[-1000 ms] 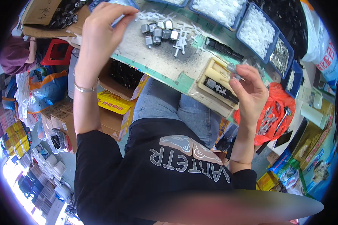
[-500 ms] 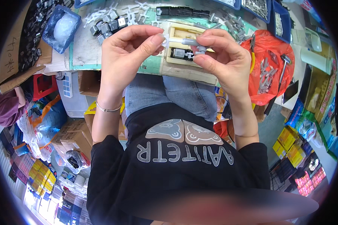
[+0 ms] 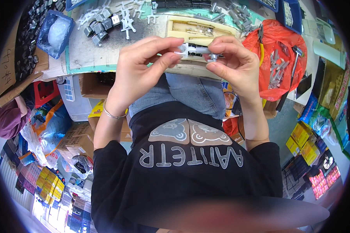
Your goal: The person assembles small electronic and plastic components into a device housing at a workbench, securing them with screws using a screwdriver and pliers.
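Note:
My left hand pinches a small white plastic piece with a toothed edge. Between the thumb and fingers of my right hand is a grey plastic rod-shaped part with a short side stub pointing down. The white piece meets the left end of the grey part; whether they are locked together I cannot tell. Both are held over a cream block with recesses. A black part shows in the block's nearer recess, mostly covered by the held pieces and my fingers.
White forked pieces and dark grey block parts lie at the back left, near a blue tray. On the right, a red plastic bag holds grey parts, with pliers and a hammer on it.
Both hands have come lower, toward my body, with the two pieces. The white piece has turned, so its toothed side now shows. The whole view has shifted slightly.

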Motion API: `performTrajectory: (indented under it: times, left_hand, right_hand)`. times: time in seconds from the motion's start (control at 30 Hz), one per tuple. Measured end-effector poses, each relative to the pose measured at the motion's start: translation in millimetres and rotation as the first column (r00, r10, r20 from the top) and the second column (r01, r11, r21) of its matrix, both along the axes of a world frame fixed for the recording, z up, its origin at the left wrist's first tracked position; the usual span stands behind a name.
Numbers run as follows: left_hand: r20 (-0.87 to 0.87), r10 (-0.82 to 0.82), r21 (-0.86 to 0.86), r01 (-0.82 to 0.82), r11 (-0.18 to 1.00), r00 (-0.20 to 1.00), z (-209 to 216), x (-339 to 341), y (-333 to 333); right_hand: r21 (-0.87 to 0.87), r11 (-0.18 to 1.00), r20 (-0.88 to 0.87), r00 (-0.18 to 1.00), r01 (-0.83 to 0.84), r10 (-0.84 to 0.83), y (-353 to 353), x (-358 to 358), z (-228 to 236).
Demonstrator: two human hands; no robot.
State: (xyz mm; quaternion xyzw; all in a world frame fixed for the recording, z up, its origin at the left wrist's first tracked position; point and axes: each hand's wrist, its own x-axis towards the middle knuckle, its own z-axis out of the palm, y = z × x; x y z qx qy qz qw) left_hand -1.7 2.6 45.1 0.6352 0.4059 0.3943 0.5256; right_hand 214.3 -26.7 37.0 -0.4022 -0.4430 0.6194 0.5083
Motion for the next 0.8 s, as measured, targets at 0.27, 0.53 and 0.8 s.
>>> performTrajectory:
  times: [0.27, 0.53, 0.8]
  left_hand:
    - [-0.395, 0.113, 0.414, 0.067, 0.908, 0.912, -20.3, 19.7, -10.7]
    - [-0.483, 0.272, 0.714, 0.195, 0.672, 0.832, -48.6, 33.2, -14.1]
    - [-0.474, 0.365, 0.746, 0.145, 0.650, 0.801, -58.6, 36.2, -19.3]
  right_hand:
    - [0.149, 0.986, 0.451, 0.882, 0.075, -0.135, -29.6, 21.6, -4.2]
    - [0.334, 0.941, 0.742, 0.629, -0.046, -0.233, -20.6, 38.7, -15.7]
    - [0.354, 0.925, 0.797, 0.561, -0.136, -0.223, -12.3, 37.0, -17.8]
